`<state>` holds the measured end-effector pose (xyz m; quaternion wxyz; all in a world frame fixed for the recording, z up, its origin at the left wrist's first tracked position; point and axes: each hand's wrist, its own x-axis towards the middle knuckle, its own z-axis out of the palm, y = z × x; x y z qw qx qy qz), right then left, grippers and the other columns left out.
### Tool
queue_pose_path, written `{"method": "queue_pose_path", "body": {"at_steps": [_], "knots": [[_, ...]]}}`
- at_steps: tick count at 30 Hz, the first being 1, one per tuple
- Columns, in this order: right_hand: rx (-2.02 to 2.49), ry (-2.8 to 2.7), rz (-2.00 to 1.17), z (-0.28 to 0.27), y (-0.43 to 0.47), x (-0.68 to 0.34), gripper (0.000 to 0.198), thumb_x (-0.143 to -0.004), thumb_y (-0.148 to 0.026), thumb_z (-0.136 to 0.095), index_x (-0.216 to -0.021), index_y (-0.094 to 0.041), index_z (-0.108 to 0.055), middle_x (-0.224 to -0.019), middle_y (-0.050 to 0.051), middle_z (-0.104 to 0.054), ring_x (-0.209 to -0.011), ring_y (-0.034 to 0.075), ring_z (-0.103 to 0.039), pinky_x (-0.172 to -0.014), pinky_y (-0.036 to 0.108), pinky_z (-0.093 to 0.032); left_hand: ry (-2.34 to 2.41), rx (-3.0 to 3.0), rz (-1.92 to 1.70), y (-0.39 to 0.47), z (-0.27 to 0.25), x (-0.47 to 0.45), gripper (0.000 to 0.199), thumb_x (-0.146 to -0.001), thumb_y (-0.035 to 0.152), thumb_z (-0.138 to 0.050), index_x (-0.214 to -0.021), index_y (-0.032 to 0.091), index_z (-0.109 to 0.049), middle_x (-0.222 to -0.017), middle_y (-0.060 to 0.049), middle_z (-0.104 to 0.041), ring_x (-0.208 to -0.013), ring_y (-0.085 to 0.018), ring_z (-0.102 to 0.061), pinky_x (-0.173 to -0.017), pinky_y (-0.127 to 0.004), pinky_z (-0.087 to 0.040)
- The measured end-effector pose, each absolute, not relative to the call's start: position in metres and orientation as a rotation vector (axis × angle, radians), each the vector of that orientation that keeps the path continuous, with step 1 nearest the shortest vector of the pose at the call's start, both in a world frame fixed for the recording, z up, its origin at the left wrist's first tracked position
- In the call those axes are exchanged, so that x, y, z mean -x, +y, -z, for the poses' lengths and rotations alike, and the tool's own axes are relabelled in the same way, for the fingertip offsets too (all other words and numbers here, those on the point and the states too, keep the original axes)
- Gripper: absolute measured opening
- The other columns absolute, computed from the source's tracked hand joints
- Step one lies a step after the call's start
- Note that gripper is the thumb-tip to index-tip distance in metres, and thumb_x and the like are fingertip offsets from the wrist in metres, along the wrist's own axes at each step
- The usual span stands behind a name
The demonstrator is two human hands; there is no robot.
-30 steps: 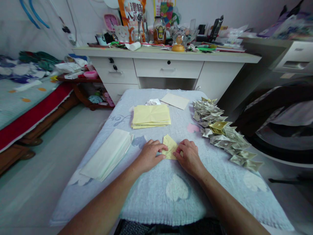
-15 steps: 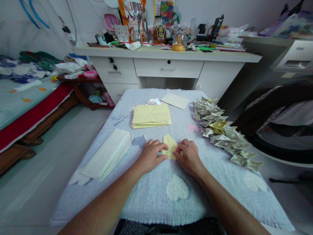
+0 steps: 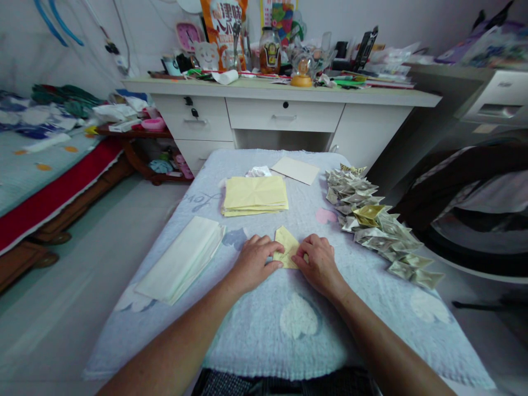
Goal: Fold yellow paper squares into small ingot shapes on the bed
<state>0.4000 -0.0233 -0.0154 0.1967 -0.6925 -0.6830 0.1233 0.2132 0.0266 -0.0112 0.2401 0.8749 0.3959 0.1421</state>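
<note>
A small folded piece of yellow paper (image 3: 287, 242) with a pointed top lies on the cloth-covered table (image 3: 264, 330), between my two hands. My left hand (image 3: 256, 259) pinches its left edge with thumb and fingers. On the opposite side, my right hand (image 3: 317, 261) grips the lower right edge, fingers curled and pressed to the paper. Beyond the hands sits a stack of yellow paper sheets (image 3: 254, 195). To the left lies a long stack of pale folded paper (image 3: 181, 261). Rows of folded paper pieces (image 3: 371, 225), mostly greyish with a golden one among them, spread along the right side.
A flat cream card (image 3: 296, 170) and a crumpled white tissue (image 3: 259, 171) lie at the table's far end. Behind stands a white desk (image 3: 284, 115) crowded with jars and packets. A bed (image 3: 49, 181) is at left, a washing machine (image 3: 487, 126) at right.
</note>
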Motion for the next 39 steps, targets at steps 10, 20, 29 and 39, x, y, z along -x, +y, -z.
{"method": "queue_pose_path", "body": {"at_steps": [10, 20, 29, 39], "knots": [[1.963, -1.929, -0.272, 0.016, -0.026, -0.397, 0.013, -0.08, -0.032, -0.065, -0.074, -0.021, -0.06, -0.091, 0.005, -0.053, -0.086, 0.022, -0.043, -0.072, 0.032, -0.029, 1.095, -2.378, -0.364, 0.026, 0.009, -0.214, 0.027, -0.078, 0.03, -0.065, -0.104, 0.027, -0.061, -0.089, -0.001, -0.058, -0.091, -0.021, -0.047, -0.081, -0.032, -0.034], [1.955, -2.009, -0.094, 0.016, -0.032, -0.392, 0.036, -0.081, -0.056, -0.055, -0.086, -0.02, -0.055, -0.093, 0.007, -0.05, -0.087, 0.024, -0.042, -0.074, 0.036, -0.031, 1.084, -2.38, -0.375, 0.026, 0.009, -0.214, 0.025, -0.081, 0.034, -0.062, -0.105, 0.027, -0.061, -0.091, -0.001, -0.058, -0.091, -0.021, -0.046, -0.082, -0.032, -0.035], [1.936, -2.047, -0.072, 0.013, -0.034, -0.39, 0.043, -0.079, -0.062, -0.052, -0.088, -0.02, -0.054, -0.093, 0.008, -0.049, -0.087, 0.024, -0.042, -0.075, 0.036, -0.032, 1.065, -2.377, -0.339, 0.026, 0.008, -0.212, 0.026, -0.08, 0.026, -0.06, -0.106, 0.027, -0.06, -0.094, -0.001, -0.058, -0.094, -0.021, -0.046, -0.084, -0.032, -0.035], [1.958, -2.021, -0.139, 0.015, -0.033, -0.408, 0.056, -0.072, -0.058, -0.062, -0.113, -0.021, -0.05, -0.121, 0.012, -0.047, -0.111, 0.03, -0.04, -0.092, 0.046, -0.03, 1.043, -2.358, -0.335, 0.027, 0.008, -0.21, 0.029, -0.079, 0.023, -0.061, -0.107, 0.027, -0.06, -0.093, -0.001, -0.058, -0.094, -0.021, -0.046, -0.084, -0.033, -0.035]]}}
